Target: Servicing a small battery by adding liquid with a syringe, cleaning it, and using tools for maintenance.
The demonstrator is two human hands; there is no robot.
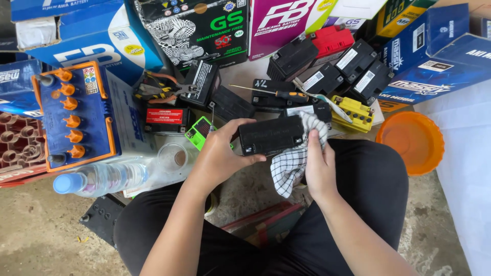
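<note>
Head camera view: a seated person's left hand point(221, 153) curls around the left end of a small black battery point(272, 135), thumb beneath, fingers wrapped over its top edge, above the lap. Right hand point(318, 162) clenches a checkered cloth point(292, 164) pressed against the battery's right end; a blue battery with orange caps point(71, 116) lies nearby

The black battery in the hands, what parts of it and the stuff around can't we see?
- Black battery, head view: its left end is hidden by the left hand, its right end by the checked cloth.
- Right hand: fingertips buried in the cloth.
- Orange bowl: inside is blurred.
- Water bottle: contents unclear.
</note>
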